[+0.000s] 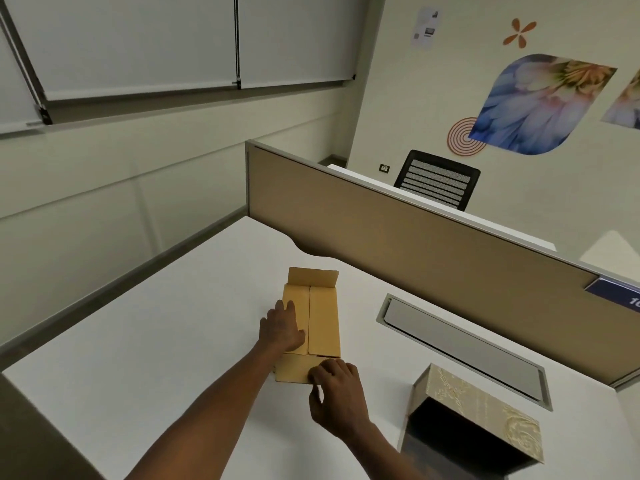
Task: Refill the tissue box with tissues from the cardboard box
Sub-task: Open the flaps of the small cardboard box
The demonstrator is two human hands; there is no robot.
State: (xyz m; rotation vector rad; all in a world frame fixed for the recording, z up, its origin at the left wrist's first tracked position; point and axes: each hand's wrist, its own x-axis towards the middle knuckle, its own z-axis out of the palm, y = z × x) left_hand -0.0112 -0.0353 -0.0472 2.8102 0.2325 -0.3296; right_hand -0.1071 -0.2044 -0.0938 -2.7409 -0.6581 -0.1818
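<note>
Cardboard box (323,320) ×1 and tissue box (485,407) ×1 on white surface (156,323). Left hand (282,329) flat, fingers spread, on top flap; right hand (337,393) pinching near end flap.

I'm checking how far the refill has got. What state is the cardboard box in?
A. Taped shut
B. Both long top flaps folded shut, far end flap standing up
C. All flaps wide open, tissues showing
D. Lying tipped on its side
B: on the cardboard box the two long flaps lie flat and meet along the middle, the left hand rests on one, and the far end flap stands upright.
</note>
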